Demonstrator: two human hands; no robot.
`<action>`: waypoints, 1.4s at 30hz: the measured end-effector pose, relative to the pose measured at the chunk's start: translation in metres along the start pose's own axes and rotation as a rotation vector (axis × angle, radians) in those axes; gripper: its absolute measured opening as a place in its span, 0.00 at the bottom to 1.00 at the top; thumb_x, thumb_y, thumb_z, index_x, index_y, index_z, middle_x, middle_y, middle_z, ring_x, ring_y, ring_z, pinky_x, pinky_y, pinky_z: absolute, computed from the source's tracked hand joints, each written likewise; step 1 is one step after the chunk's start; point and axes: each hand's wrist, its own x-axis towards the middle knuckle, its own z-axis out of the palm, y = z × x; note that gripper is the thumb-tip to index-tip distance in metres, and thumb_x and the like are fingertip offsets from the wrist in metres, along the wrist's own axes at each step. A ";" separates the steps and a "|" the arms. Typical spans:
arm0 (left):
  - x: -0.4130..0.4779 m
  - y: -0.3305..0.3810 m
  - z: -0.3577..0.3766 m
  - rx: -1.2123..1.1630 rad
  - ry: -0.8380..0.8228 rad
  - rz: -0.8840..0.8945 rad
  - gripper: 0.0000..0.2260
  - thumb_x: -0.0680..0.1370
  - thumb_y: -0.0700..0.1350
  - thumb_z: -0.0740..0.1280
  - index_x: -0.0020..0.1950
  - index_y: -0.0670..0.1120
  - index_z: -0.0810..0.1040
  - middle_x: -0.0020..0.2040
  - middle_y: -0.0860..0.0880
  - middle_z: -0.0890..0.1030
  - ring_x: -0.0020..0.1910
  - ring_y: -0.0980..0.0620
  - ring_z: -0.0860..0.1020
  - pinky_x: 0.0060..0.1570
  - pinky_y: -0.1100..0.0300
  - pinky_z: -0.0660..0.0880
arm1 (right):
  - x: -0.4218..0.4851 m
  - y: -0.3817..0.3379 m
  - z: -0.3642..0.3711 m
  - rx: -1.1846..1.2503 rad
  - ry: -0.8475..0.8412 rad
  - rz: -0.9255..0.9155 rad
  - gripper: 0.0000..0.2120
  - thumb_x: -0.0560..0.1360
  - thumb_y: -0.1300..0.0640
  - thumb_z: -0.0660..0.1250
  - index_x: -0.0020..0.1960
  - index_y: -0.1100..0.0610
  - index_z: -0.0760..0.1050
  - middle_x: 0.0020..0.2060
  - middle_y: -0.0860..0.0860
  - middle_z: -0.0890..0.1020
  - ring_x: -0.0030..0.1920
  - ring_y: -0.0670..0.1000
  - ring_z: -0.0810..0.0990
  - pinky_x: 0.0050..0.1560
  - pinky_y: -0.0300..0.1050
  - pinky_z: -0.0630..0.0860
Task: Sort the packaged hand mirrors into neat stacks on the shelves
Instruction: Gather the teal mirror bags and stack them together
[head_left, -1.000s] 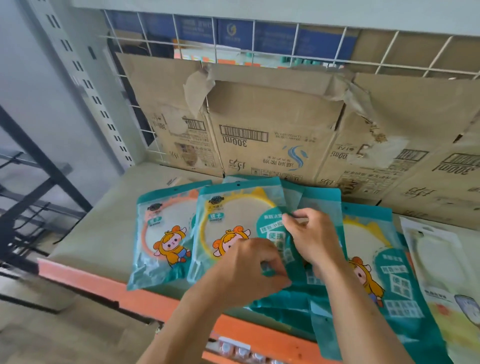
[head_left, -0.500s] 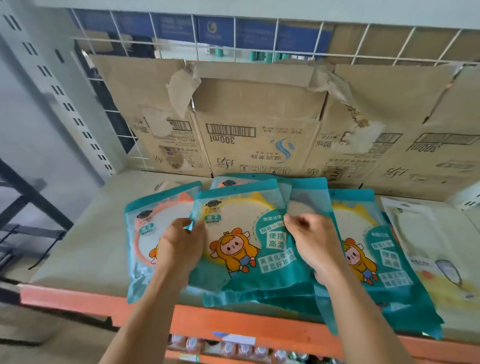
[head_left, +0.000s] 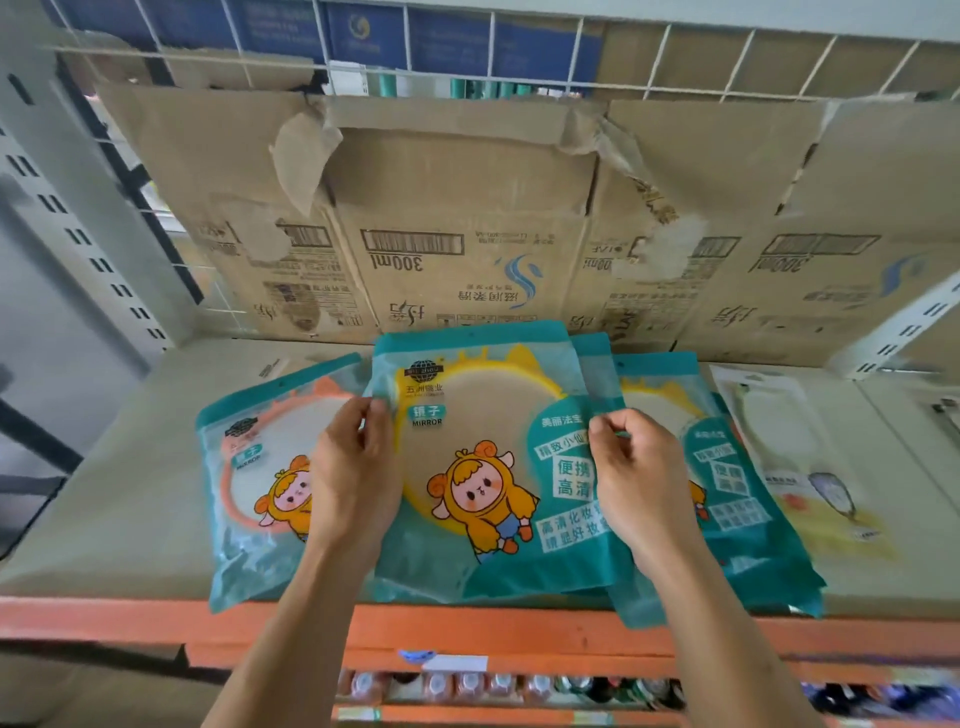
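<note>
While my left hand (head_left: 356, 467) and right hand (head_left: 636, 478) pinch the yellow mirror packet (head_left: 478, 441), overhanging packets (head_left: 649, 597) beneath may slide off the shelf (head_left: 130, 618) front edge.

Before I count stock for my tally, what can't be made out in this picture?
Head view:
Packs underneath the yellow mirror pack: covered by it, number unclear.
Pink mirror pack: right side behind the left hand.
White pack: blurred, print unreadable.
Bottles below: blurred.

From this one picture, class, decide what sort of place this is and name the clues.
Probably a shop stockroom or warehouse: an orange shelf beam with slotted metal uprights, flattened cardboard cartons lining the back, and several teal packaged mirrors laid out together.
</note>
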 end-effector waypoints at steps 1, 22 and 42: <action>-0.003 0.002 0.004 -0.003 -0.005 0.019 0.14 0.81 0.50 0.58 0.42 0.46 0.77 0.42 0.39 0.81 0.43 0.35 0.79 0.39 0.39 0.77 | -0.001 0.002 -0.006 -0.001 0.014 -0.001 0.09 0.80 0.53 0.60 0.44 0.55 0.75 0.36 0.52 0.81 0.34 0.51 0.79 0.31 0.47 0.74; -0.100 0.032 0.135 -0.001 -0.133 0.073 0.09 0.82 0.47 0.57 0.57 0.59 0.73 0.38 0.58 0.76 0.36 0.57 0.75 0.38 0.56 0.73 | -0.003 0.085 -0.150 0.008 0.110 0.123 0.09 0.80 0.53 0.58 0.47 0.56 0.75 0.39 0.49 0.81 0.36 0.44 0.79 0.30 0.35 0.71; -0.211 0.037 0.275 0.045 -0.295 0.124 0.14 0.82 0.47 0.57 0.64 0.60 0.73 0.40 0.61 0.78 0.33 0.63 0.74 0.36 0.62 0.71 | -0.028 0.191 -0.298 -0.018 0.263 0.196 0.10 0.81 0.52 0.56 0.45 0.54 0.72 0.38 0.48 0.79 0.39 0.47 0.79 0.34 0.42 0.75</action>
